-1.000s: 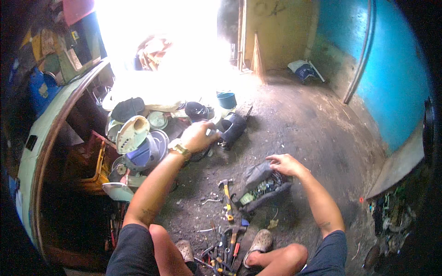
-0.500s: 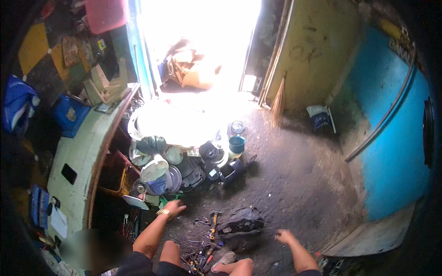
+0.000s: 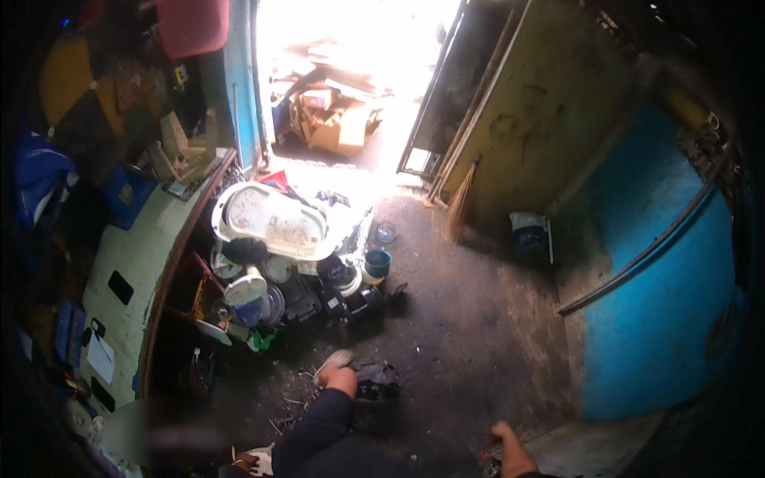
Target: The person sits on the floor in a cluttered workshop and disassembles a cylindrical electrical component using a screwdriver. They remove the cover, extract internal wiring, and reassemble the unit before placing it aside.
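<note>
Low at the frame's bottom edge, my left hand (image 3: 249, 462) with a gold band at the wrist is beside a whitish shoe; its fingers are too dark to make out. My right hand (image 3: 502, 431) hangs out to the right over the floor, fingers loosely bent, with nothing visible in it. Small items (image 3: 488, 460) lie on the floor below that hand. My foot in a light shoe (image 3: 333, 365) stands beside a crumpled black bag (image 3: 376, 374). Scattered hand tools (image 3: 285, 418) lie left of my leg, partly covered by it.
A white basin (image 3: 275, 221), tubs and black cases are heaped ahead on the left, with a teal bucket (image 3: 377, 263) at their side. A pale counter (image 3: 151, 259) runs along the left. A broom (image 3: 460, 205) and a leaning pole (image 3: 637, 263) stand against the right walls.
My body has risen and turned, and the view has shifted right. My left hand has drawn back from near the tubs to the bottom edge. One foot has stepped forward beside the bag.
</note>
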Tool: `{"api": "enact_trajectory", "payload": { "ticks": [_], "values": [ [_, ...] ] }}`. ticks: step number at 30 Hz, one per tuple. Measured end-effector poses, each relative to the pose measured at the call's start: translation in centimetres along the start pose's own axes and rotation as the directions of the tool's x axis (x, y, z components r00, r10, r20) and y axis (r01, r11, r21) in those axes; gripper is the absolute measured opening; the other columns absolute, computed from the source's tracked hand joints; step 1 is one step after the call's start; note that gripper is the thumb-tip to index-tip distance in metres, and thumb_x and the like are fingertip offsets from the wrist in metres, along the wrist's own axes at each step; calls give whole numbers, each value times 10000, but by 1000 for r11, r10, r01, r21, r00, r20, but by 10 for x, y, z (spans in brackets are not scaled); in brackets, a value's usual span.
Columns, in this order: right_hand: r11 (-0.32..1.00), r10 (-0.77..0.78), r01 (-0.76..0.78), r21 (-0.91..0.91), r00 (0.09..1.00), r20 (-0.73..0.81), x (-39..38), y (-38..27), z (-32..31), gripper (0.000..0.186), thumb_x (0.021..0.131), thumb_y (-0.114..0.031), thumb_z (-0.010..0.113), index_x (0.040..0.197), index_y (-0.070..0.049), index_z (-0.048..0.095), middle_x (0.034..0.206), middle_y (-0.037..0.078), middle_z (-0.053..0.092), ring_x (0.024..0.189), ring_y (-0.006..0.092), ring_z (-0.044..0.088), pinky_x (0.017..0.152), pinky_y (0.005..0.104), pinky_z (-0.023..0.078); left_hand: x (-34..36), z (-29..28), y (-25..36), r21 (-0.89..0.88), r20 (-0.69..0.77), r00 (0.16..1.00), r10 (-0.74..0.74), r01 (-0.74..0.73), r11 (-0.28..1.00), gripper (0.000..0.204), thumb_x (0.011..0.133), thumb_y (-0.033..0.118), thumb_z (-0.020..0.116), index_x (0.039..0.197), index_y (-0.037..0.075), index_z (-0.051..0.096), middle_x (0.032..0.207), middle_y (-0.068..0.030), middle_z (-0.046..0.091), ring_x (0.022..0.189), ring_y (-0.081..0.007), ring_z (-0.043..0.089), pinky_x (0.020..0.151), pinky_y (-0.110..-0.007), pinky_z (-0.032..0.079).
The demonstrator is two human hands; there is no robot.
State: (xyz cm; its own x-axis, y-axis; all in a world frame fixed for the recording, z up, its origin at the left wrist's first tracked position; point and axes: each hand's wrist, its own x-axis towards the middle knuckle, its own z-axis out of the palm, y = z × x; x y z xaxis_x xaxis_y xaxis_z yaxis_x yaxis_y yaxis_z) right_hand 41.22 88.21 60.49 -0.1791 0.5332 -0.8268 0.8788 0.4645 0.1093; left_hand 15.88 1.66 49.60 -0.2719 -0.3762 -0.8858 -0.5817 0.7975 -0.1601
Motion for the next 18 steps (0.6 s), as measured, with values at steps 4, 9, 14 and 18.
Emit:
{"api": "enact_trajectory", "payload": {
  "ticks": [4, 9, 14, 18],
  "values": [
    [925, -275, 323, 201, 932, -236, -16, -202, -158, 569, 850, -293, 727, 1327, -18, 585, 1134, 164, 710, 934, 276, 701, 844, 384, 538, -16, 29, 97, 221, 163, 986, 35, -71, 973, 526, 911, 511, 572, 1096, 42, 726, 1134, -153, 706, 1037, -315, 680, 881, -419, 536],
    [757, -452, 570, 319, 810, -374, 12, -352, -319, 476, 905, -243, 695, 1352, -117, 592, 1164, 137, 708, 929, 220, 715, 833, 336, 544, -9, -32, 322, 133, 27, 929, 369, -369, 920, 586, 842, 576, 638, 1110, 64, 734, 1160, -144, 707, 1090, -322, 667, 924, -421, 528],
    [737, -520, 580, 347, 815, -257, 25, -438, -424, 439, 924, -209, 672, 1347, -121, 598, 1161, 123, 710, 931, 196, 714, 820, 341, 546, -31, -164, 581, -349, -390, 724, 569, -688, 636, 387, 847, 373, 686, 1000, 18, 708, 872, -130, 734, 817, -279, 708, 730, -395, 541],
    [697, -458, 564, 443, 825, -330, 95, -410, -467, 443, 924, -181, 673, 1348, -82, 588, 1074, 121, 707, 834, 169, 687, 722, 323, 543, -78, -250, 731, -479, -387, 637, 667, -757, 445, 294, 899, 302, 695, 1025, 37, 716, 824, -48, 731, 668, -140, 673, 623, -301, 534]
  ]
}}
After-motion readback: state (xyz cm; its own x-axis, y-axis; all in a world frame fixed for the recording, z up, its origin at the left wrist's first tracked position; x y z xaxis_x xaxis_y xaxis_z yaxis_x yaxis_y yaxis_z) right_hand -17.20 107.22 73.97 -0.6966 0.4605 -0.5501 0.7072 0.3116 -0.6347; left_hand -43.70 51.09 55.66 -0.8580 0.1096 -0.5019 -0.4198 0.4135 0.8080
